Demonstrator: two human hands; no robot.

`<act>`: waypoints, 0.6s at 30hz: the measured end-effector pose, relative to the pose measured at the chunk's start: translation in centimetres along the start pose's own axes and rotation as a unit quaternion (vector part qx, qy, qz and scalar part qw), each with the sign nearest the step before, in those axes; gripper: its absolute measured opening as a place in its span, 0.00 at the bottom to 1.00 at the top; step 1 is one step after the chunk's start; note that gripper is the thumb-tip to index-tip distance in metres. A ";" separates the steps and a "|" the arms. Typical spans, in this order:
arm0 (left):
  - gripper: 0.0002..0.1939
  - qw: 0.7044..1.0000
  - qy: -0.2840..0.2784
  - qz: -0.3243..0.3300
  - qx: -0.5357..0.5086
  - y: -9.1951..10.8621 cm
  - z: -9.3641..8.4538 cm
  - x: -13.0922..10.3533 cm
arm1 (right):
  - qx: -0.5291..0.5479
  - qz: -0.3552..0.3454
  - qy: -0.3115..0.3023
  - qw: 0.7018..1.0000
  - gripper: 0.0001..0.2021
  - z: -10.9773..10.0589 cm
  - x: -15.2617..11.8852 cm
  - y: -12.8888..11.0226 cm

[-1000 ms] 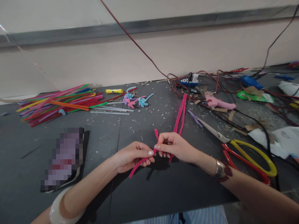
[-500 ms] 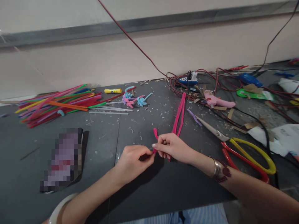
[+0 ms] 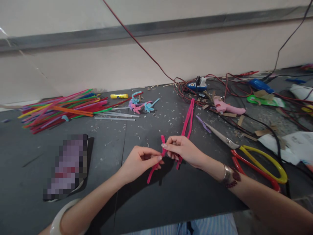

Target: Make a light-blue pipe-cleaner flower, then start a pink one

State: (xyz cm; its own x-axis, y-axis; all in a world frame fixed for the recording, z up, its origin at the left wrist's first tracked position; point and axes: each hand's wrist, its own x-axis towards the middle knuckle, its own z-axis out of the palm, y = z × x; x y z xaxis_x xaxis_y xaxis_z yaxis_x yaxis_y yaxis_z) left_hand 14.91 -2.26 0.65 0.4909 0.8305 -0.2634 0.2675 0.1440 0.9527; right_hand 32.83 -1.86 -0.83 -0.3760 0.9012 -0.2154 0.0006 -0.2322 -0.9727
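Note:
Over the front middle of the table, my left hand [image 3: 144, 163] pinches a bright pink pipe cleaner [image 3: 152, 173] whose free end slants down toward me. My right hand [image 3: 182, 150] closes on the same piece from the other side, where a small loop stands up between my fingers and thumb. The exact twist is partly covered by fingertips. Beyond and under my right hand lie several long pink pipe cleaners [image 3: 187, 119] on the table. To the right are large scissors [image 3: 259, 163] with one yellow and one red handle, a purple pipe cleaner scrap [image 3: 203, 124] near their tips.
A heap of coloured pipe cleaners [image 3: 61, 111] lies at the left, near a yellow glue stick [image 3: 119, 96] and small pipe-cleaner flowers [image 3: 139, 105]. A pink glue gun [image 3: 228, 107] sits among tangled cables and scraps. A blurred-out flat item [image 3: 67, 168] lies front left.
My left hand has shifted its grip, and a tail of the pink pipe cleaner now shows below it. My right hand keeps its pinch, having risen slightly.

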 end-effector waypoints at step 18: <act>0.11 0.999 -0.024 0.014 0.024 0.4 0.8 -0.1 | -0.171 -0.152 0.071 0.971 0.08 1.1 -0.8 0.0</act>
State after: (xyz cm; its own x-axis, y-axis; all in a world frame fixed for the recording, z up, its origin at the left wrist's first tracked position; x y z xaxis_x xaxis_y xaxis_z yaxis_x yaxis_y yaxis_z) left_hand 15.66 -2.75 0.97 0.5374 0.8069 -0.2451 0.2930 0.0939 0.9515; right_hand 32.08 -3.00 -0.52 -0.2747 0.9564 0.0993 0.2269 0.1648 -0.9599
